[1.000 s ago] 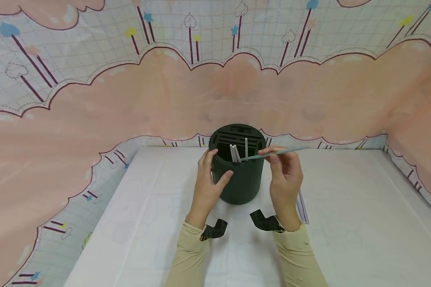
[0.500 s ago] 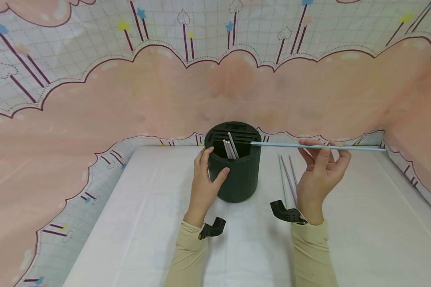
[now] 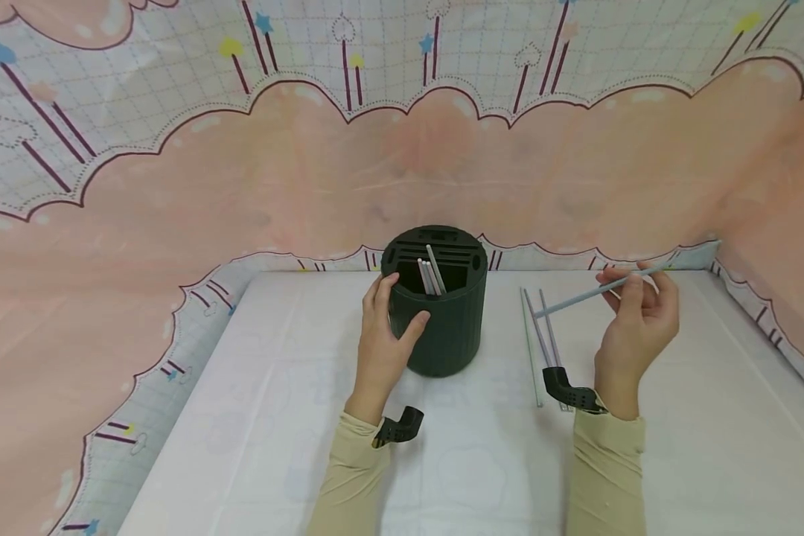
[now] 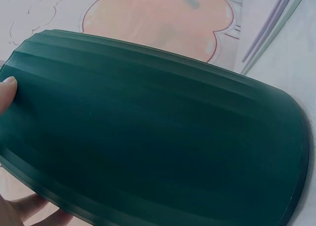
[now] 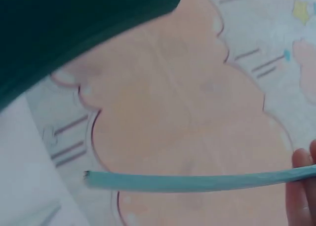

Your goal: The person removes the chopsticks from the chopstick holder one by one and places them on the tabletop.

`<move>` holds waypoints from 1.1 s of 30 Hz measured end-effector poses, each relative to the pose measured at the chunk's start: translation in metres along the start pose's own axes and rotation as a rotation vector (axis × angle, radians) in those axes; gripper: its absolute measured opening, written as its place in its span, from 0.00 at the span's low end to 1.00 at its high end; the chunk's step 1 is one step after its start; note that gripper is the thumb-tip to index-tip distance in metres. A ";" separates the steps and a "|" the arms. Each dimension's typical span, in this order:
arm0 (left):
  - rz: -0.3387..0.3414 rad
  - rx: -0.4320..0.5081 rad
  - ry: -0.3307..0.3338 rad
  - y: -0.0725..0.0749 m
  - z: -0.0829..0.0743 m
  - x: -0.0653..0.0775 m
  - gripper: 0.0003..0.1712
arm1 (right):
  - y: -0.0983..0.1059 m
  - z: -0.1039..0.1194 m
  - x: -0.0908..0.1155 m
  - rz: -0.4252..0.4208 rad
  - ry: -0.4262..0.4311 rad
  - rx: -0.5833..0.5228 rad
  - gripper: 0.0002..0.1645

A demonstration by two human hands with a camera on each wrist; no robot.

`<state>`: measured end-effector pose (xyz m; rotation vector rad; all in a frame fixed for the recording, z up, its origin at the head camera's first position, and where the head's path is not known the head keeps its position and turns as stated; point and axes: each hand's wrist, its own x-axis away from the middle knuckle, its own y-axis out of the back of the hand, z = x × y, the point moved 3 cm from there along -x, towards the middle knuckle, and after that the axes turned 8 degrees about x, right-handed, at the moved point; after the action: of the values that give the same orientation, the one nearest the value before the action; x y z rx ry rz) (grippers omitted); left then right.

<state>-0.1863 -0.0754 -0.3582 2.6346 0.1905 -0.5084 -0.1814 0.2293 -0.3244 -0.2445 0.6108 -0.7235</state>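
A dark green ribbed pen holder point(image 3: 445, 335) stands upright on the table. My left hand point(image 3: 382, 346) grips its left side, with the thumb point(image 4: 6, 94) on the near wall and the fingers round by the rim. Several pale straws point(image 3: 431, 277) lean inside its front compartment. Off to the right, my right hand point(image 3: 633, 339) pinches a light blue straw point(image 3: 572, 300) between thumb and fingers. The straw slants, its free end point(image 5: 94, 179) pointing left toward the pen holder and down over the straws on the table.
A green straw point(image 3: 531, 357) and two purplish straws point(image 3: 548, 316) lie on the white table point(image 3: 295, 387) right of the pen holder. A patterned cloth point(image 3: 308, 179) rises behind the table's back edge. Each wrist carries a black camera mount point(image 3: 569, 391).
My right hand has drawn the blue straw away from the pen holder to the right, and its free end now tilts downward. The left hand keeps its grip on the pen holder.
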 end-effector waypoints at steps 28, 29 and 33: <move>-0.011 0.021 -0.016 -0.006 0.003 -0.004 0.37 | 0.023 -0.088 0.007 0.406 -0.223 1.063 0.18; -0.010 0.022 -0.014 -0.006 0.003 -0.004 0.37 | 0.024 -0.090 0.007 0.431 -0.242 1.078 0.18; -0.007 0.017 -0.004 -0.006 0.004 -0.005 0.37 | 0.031 -0.099 0.011 0.496 -0.301 1.125 0.19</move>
<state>-0.1931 -0.0724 -0.3621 2.6506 0.1953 -0.5199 -0.2181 0.2439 -0.4211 0.8049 -0.0890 -0.4420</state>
